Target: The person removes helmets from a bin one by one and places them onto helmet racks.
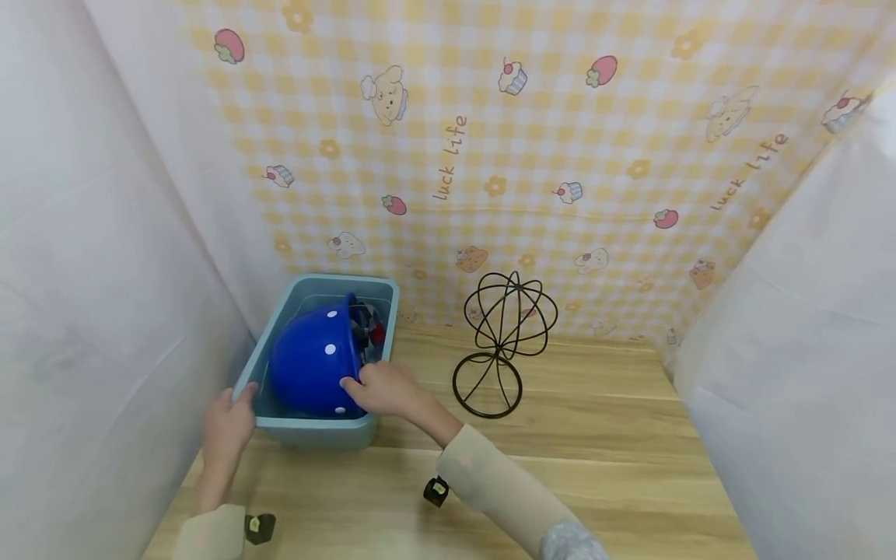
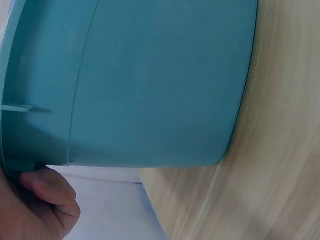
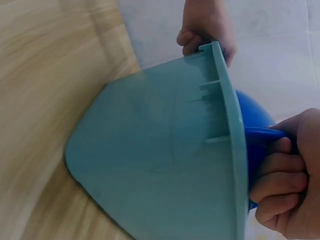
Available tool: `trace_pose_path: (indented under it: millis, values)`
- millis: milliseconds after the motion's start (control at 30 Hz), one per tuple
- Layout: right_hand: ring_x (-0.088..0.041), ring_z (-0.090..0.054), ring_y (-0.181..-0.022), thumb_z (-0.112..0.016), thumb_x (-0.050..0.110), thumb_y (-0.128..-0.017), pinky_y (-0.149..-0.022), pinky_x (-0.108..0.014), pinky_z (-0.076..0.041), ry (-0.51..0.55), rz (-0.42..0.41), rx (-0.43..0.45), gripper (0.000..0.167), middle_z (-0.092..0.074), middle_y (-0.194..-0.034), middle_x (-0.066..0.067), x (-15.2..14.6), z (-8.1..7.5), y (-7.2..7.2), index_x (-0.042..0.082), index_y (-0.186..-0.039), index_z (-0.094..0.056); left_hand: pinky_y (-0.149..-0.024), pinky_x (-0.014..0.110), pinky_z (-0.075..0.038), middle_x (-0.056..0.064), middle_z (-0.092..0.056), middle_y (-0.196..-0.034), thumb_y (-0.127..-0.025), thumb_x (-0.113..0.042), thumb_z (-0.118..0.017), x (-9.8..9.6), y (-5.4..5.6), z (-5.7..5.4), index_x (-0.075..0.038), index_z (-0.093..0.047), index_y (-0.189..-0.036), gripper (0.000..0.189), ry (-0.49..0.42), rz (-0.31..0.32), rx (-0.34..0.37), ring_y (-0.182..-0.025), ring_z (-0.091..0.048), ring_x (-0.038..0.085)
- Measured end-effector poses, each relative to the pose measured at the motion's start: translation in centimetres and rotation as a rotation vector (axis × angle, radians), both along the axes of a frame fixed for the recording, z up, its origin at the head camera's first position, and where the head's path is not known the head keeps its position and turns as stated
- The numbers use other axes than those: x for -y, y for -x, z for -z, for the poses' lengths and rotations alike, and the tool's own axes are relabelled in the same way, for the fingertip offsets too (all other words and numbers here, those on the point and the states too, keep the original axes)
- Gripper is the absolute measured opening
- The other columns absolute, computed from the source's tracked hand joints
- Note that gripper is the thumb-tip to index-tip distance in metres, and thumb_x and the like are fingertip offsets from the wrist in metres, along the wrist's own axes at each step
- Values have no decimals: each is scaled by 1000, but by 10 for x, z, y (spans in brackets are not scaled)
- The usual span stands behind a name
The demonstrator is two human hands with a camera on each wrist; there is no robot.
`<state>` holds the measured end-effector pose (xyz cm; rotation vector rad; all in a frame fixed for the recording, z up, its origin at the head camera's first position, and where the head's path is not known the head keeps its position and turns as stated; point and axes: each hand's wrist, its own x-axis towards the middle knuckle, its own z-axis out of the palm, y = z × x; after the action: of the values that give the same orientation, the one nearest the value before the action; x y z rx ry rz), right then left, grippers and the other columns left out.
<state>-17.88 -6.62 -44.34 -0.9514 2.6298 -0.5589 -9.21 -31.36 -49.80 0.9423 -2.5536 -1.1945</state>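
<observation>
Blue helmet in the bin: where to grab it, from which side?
Probably best by the rim, from above and the person's right: the blue helmet lies on its side with its opening facing right, giving a thin edge to hook fingers behind, while the dome looks smooth and rounded. The right hand grips the rim's near part.

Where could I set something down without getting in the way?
The widest bare patch of table lies between the black wire stand and the right white curtain. A smaller one lies before the bin, between the sleeves. The bin is crowded: the blue helmet takes up much of it, right fingers gripping its edge, left fingers on the bin's rim.
</observation>
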Motion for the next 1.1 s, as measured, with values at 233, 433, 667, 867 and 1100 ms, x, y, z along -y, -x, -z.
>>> trace_pose_path:
  millis: [233,433,667,867,1100]
  values:
    - [-9,-42,-41,-34,45,-108,-39,-20,-27,97,41,-58,60,-38,-47,7,-1,7,-4,17,-55,-45,-57,36,-31,7,-37,-68,-105,-50,-33,0,0,3,-5,-38,-83,51,-40,-8,-41,-61,-39,25]
    - [-8,-37,-36,-34,45,-108,-37,-18,-23,314,170,-25,62,-37,-45,6,-3,10,-9,15,-55,-43,-56,36,-32,5,-36,-66,-105,-52,-34,-2,-1,2,-6,-38,-83,51,-59,-12,-40,-60,-39,24]
    - [-6,-44,-39,-37,44,-107,-38,-16,-29,649,269,59,59,-41,-47,6,-6,14,-13,13,-58,-44,-63,38,-32,11,-37,-71,-105,-52,-32,-2,-3,0,-3,-40,-88,53,-63,9,-29,-68,-41,28]
    - [-8,-37,-41,-37,46,-107,-42,-21,-28,943,314,166,63,-49,-50,-3,-14,8,-16,5,-63,-55,-81,48,-41,30,-52,-100,-105,-54,-29,0,-1,2,7,-47,-119,65,-101,24,-7,-96,-51,44]
    - [-9,-40,-42,-35,44,-108,-44,-21,-33,1070,294,175,62,-49,-51,-5,-28,-5,-23,-2,-85,-70,-114,62,-25,37,-26,-153,-104,-57,-27,0,0,3,7,-26,-151,79,-190,14,5,-141,-28,54]
